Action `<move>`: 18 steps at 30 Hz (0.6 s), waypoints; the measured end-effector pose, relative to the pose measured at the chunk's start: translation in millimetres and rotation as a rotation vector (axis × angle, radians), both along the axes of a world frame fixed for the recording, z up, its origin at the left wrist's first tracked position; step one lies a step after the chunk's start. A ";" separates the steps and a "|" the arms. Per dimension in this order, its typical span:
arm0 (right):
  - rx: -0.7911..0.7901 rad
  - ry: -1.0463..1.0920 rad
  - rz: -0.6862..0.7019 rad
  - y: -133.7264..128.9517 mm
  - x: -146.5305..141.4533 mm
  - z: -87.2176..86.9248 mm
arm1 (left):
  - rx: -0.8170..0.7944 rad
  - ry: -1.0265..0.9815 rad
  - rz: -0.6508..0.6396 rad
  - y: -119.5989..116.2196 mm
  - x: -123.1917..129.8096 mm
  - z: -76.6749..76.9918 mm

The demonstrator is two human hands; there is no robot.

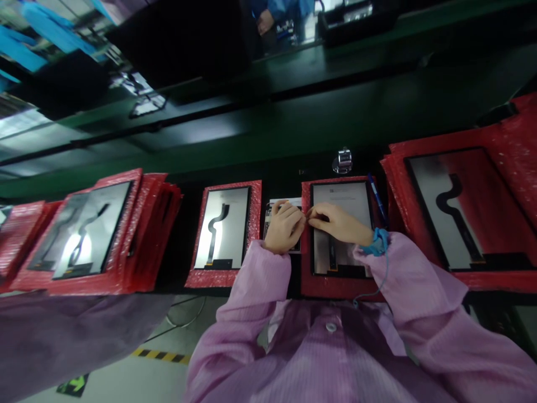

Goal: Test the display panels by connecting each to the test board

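My left hand (285, 228) is closed, fingers curled, over a small printed sheet (272, 208) with dark and white patches. Fingertips of my right hand (338, 224) are pinched together and almost meet my left fingertips. Whatever they hold is too small or hidden to make out. Beneath my right hand lies a display panel (342, 193) with a dark ribbon cable (332, 254), on red bubble wrap (306, 274). My right wrist wears a blue band (380, 242) with a cord. Left of my hands, another display panel (235, 224) rests on red bubble wrap.
A blue pen (377, 196) lies beside the right-hand panel. Behind it stands a shiny metal counter (344, 160). Stacks of red bubble-wrap sheets (155, 235) with panels are at the left, and another panel (436, 212) on red wrap is at the right. A co-worker's hand (265, 22) shows across the bench.
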State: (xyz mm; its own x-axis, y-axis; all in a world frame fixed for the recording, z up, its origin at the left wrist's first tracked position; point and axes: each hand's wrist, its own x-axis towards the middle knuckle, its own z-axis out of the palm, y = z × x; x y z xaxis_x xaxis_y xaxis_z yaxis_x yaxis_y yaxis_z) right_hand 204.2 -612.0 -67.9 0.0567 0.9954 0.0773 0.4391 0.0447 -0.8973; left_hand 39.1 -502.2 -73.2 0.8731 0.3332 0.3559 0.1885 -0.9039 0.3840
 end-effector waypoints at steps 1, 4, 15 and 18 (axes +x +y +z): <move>-0.009 0.005 0.008 -1.2 4.7 0.2 | -0.045 -0.038 0.060 -0.6 0.4 0.0; -0.033 -0.042 -0.149 -4.1 23.6 -3.4 | -0.183 -0.290 0.391 -11.3 -0.8 1.7; 0.128 -0.486 -0.793 7.4 88.8 -34.9 | -0.211 0.069 0.183 -141.5 -41.2 -35.2; 0.086 -0.520 -0.781 12.1 92.4 -35.5 | -0.240 0.054 0.238 -144.2 -42.5 -44.1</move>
State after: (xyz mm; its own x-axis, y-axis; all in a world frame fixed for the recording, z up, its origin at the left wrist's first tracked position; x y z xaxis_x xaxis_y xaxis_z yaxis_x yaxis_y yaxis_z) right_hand 296.6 -599.9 -103.4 0.6429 0.6801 0.3522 0.7175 -0.3739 -0.5877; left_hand -3.3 -646.4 -117.4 0.7766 0.5981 0.1979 0.4089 -0.7175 0.5639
